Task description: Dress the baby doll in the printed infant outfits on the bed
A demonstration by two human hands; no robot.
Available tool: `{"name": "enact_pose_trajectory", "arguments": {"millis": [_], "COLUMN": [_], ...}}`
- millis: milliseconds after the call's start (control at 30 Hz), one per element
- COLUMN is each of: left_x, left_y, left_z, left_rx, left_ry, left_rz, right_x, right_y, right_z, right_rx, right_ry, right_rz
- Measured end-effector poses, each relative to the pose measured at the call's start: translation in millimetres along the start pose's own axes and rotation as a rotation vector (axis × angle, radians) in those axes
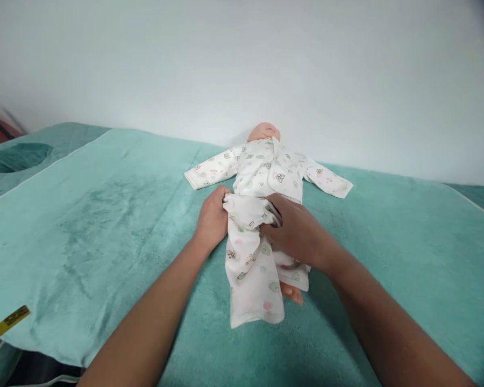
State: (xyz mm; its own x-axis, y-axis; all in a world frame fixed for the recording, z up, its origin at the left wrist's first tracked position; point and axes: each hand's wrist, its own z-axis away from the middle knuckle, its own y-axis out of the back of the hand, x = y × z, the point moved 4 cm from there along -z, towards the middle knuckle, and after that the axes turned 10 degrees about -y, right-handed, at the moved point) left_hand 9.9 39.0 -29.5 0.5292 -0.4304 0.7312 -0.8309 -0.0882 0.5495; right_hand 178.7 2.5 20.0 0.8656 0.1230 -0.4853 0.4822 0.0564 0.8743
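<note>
Printed doll's trousers, gripped at the waist by two hands

Head view:
- Doll [261, 132], one: on its back on a green plush cover [116, 226], head close to the wall [242, 64], feet toward the wearer, an arrangement that puts the waist within reach of both arms.
- Printed top [254, 167], white: worn by the doll, front overlapped; sleeves spread to either side, which leaves the waist area unobstructed. No doll hands show at the cuffs.
- Printed trousers [250, 263], white: over the doll's lower body, just below the top. The nearer leg lies long, its hem showing no foot; at the other hem a foot [292, 293] emerges.
- Left hand [213, 219]: thumb and fingers pinched on the waistband's left edge, seemingly to steady that side.
- Right hand [295, 228]: closed on bunched cloth at the waistband's other side, apparently keeping the band drawn out between both grips. Fingertips partly hidden in the folds.
- Yellow strip [7, 325]: left edge, well apart; purpose unclear.
</note>
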Motion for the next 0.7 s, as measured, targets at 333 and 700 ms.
{"name": "enact_pose_trajectory", "arguments": {"millis": [333, 700], "left_x": [-9, 15], "left_y": [9.9, 13.8], "left_z": [1, 17], "left_rx": [-0.276, -0.962], "left_ry": [0.257, 0.112], "left_rz": [0.094, 0.382], "right_x": [2, 14], "right_y": [6, 3], "right_z": [-3, -10], "right_rx": [0.303, 0.211], "right_ry": [0.024, -0.042], "right_rz": [0.289, 0.153]}}
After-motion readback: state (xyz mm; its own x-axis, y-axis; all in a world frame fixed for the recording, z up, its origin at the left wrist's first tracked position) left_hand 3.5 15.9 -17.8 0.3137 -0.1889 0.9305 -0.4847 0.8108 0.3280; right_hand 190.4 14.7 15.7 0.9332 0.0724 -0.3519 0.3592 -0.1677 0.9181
